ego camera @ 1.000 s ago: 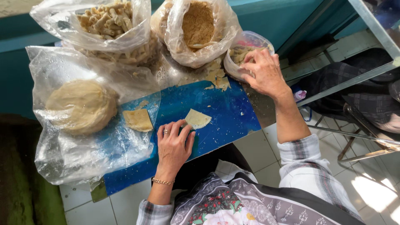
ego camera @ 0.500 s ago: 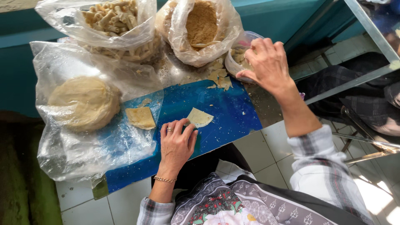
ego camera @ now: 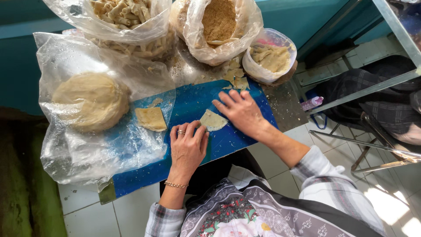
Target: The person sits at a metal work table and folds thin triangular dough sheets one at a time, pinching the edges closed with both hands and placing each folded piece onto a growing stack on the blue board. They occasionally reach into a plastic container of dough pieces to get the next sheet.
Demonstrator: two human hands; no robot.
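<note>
Pale dough: a thin triangular wrapper piece (ego camera: 213, 120) lies flat on the blue board (ego camera: 237, 140), pinned between both hands. Left hand (ego camera: 187, 147): fingers held close together, slightly curled, tips on the wrapper's near-left edge; nothing gripped. Right hand (ego camera: 240, 110): fingers spread moderately, palm down, tips touching the wrapper's right edge; also holding nothing, only pressing.

Judgement: light, even fingertip pressure should keep the thin sheet from tearing; working from the edges keeps the centre flat.

Position: wrapper sits directly under and between the fingertips, at board centre.

Outward: a second flat dough piece (ego camera: 151, 118) lies left, on clear plastic sheeting (ego camera: 87, 153). A large dough mound (ego camera: 90, 101) is farther left. Behind: tub of filling (ego camera: 272, 58), bag of crumbs (ego camera: 219, 22), bag of rolled pieces (ego camera: 123, 13).
</note>
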